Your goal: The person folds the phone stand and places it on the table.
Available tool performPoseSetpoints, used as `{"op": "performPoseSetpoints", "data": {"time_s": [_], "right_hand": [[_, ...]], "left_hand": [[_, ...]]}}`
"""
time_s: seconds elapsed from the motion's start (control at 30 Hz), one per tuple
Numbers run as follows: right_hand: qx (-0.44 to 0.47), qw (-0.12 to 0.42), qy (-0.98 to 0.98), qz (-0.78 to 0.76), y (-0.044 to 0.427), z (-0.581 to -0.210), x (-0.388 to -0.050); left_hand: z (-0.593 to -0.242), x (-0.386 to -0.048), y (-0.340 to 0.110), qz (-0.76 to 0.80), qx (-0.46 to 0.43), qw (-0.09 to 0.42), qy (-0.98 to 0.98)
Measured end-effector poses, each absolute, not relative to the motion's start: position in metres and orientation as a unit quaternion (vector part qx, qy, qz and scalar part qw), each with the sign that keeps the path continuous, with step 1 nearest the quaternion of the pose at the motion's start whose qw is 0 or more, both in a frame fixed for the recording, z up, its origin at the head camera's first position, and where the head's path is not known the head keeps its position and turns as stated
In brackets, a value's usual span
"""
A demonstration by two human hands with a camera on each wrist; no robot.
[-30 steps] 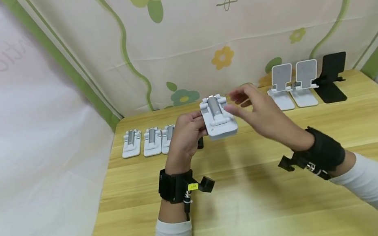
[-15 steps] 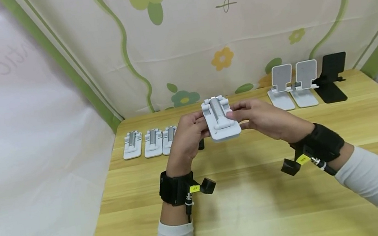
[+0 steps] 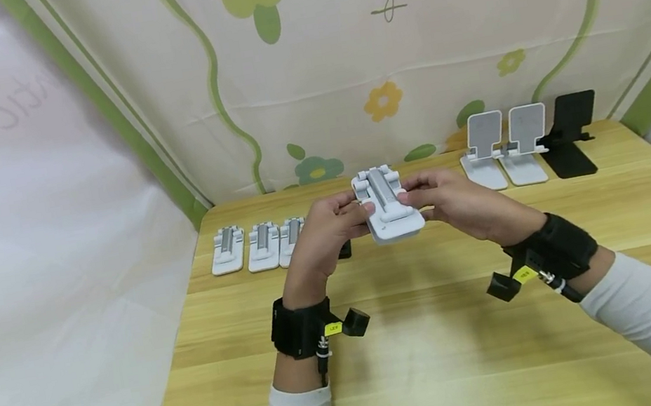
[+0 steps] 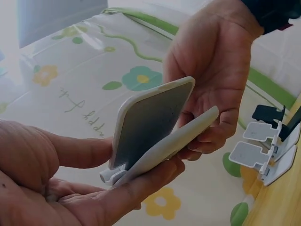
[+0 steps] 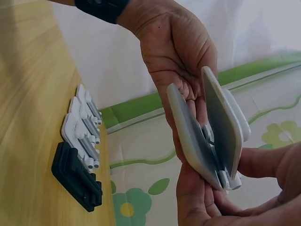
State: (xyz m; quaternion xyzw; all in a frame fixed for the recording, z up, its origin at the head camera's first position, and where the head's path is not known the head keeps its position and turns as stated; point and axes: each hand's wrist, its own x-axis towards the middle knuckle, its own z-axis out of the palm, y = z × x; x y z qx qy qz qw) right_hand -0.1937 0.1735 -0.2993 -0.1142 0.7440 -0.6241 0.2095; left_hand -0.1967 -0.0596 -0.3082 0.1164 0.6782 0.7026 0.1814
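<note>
Both hands hold a white folding phone stand above the table, its grey hinged arm facing up in the head view. My left hand grips the left edge, the thumb on its upper face. On the opposite edge my right hand pinches it between thumb and fingers. In the left wrist view the stand's grey-faced panel is tilted apart from the other panel, forming a narrow V. The right wrist view shows that gap between the panels too. Some fingers are hidden beneath the stand.
Folded white stands lie in a row at the table's back left; a black folded stand is at the row's end. At the back right, two white stands and a black stand are unfolded upright. A patterned cloth hangs behind.
My right hand has come in from the right and taken hold of the phone stand's right edge. The stand has shifted slightly right and down, and my left thumb now lies on its face.
</note>
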Motion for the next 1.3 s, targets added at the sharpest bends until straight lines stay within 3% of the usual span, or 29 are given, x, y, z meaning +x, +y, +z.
{"op": "performPoseSetpoints", "data": {"time_s": [0.33, 0.57, 0.9, 1.1, 1.3], "right_hand": [[-0.113, 0.204, 0.743, -0.627, 0.175, -0.306, -0.195], [-0.113, 0.2, 0.736, -0.637, 0.174, -0.307, -0.194], [-0.121, 0.199, 0.735, -0.637, 0.162, -0.314, -0.195], [-0.123, 0.213, 0.735, -0.631, 0.164, -0.316, -0.195], [-0.098, 0.19, 0.769, -0.603, 0.184, -0.311, -0.201]], "left_hand": [[-0.313, -0.196, -0.05, 0.68, 0.086, 0.152, 0.712], [-0.306, -0.178, -0.034, 0.493, 0.104, 0.035, 0.863], [-0.312, -0.164, -0.015, 0.321, 0.1, -0.07, 0.939], [-0.307, -0.176, -0.04, 0.264, 0.07, -0.05, 0.961], [-0.305, -0.199, -0.118, 0.217, -0.041, -0.005, 0.975]]}}
